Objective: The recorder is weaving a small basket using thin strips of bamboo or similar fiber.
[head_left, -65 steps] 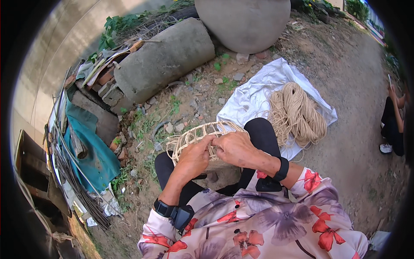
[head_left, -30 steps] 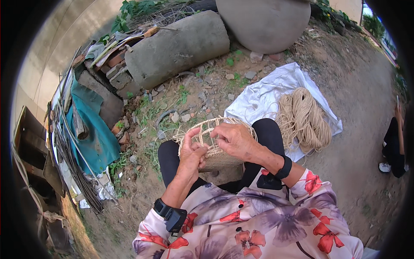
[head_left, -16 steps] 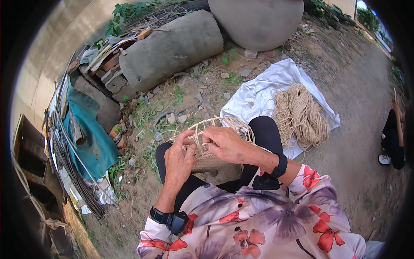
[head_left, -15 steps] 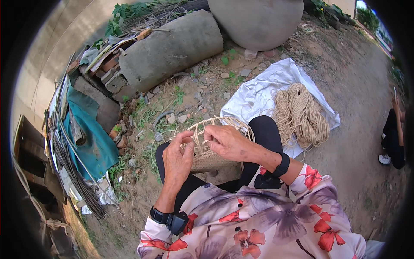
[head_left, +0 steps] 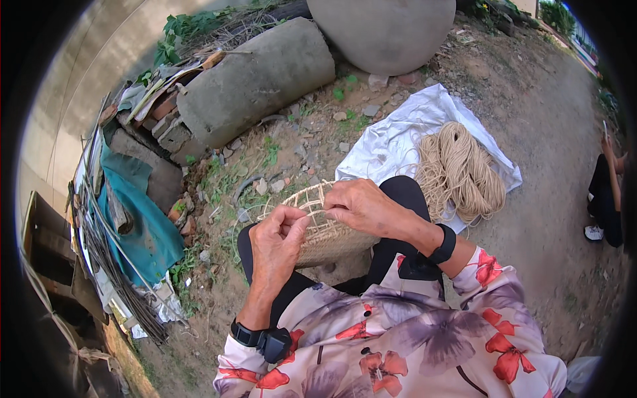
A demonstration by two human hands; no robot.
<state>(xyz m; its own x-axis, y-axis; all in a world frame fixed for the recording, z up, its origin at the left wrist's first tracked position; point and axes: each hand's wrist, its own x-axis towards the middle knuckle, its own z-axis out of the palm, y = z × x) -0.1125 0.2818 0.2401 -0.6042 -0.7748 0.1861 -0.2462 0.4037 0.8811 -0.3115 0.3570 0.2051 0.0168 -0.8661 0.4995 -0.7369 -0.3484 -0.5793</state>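
Note:
A woven basket (head_left: 338, 244) of tan cord rests between my knees, its lower wall dense and its upper edge an open lattice. My left hand (head_left: 273, 244) is closed at the near left of the rim, thumb and forefinger pinching a thin cord (head_left: 316, 213). This cord runs across to my right hand (head_left: 366, 207), whose fingers are pressed together over the lattice. The right fingertips are partly hidden, and whether they also grip the rim does not show. Part of the basket's far side lies behind the right hand.
Coils of tan cord (head_left: 464, 174) lie on a white plastic sheet (head_left: 385, 147) at the right. Beyond are a concrete cylinder (head_left: 259, 83) and a big round grey vessel (head_left: 385, 33). Teal cloth (head_left: 142, 225) and sticks pile up at left. Another person (head_left: 605, 192) is at the far right.
My right hand has moved a little right and away from my left hand. A cord now spans the gap between them, and more of the basket's lattice shows.

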